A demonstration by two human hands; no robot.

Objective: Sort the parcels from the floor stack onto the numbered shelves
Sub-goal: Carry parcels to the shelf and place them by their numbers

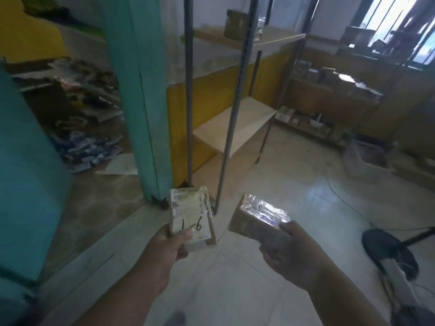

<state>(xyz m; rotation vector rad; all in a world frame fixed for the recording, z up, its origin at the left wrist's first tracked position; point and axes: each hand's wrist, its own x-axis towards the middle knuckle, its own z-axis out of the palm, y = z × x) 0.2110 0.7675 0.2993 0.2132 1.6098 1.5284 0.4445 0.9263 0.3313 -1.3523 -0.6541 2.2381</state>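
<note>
My left hand grips a small taped parcel by its near end; "1-6" is handwritten in black on its white label. My right hand holds a second brown parcel tilted to the left, its taped top glaring in the light so that no marking can be read. Both parcels are held above the pale tiled floor. Ahead stands a metal-framed shelf unit with bare wooden boards; its upper board carries a dark round container.
A teal pillar rises at left of the shelf unit, with clutter on the floor behind it. More shelving with boxes lines the right wall under a window. A black fan base sits on the floor at right.
</note>
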